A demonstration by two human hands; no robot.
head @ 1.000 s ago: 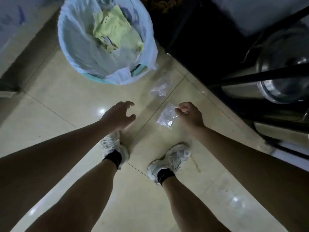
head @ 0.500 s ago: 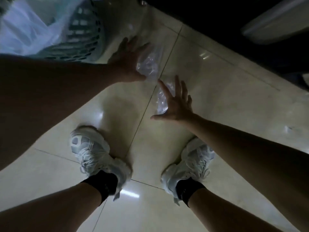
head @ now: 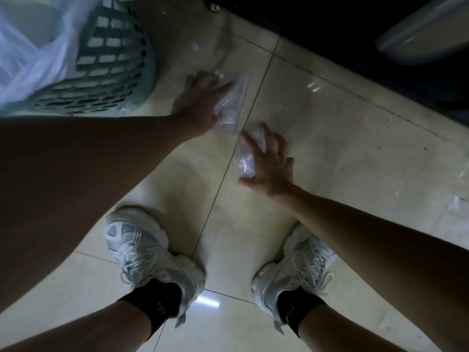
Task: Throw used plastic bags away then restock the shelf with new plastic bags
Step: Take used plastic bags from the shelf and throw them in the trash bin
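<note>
A clear zip plastic bag (head: 232, 107) lies flat on the tiled floor, just right of the bin. My left hand (head: 200, 105) rests on its left side with the fingers stretched out over it. A second, crumpled clear plastic bag (head: 245, 162) lies a little nearer to me on the floor. My right hand (head: 271, 166) is spread over it, fingers apart, palm down and touching it. Neither bag is lifted off the floor.
A green lattice waste bin (head: 114, 72) with a white liner (head: 25, 59) stands at the upper left, close to my left arm. A dark shelf base (head: 355, 34) runs along the top right. My white shoes (head: 152, 252) stand below. Small plastic scraps (head: 455, 201) lie at the right.
I have bent lower and both hands have come down onto the floor. My left hand now lies on the zip bag, and my right hand presses on the crumpled bag.
</note>
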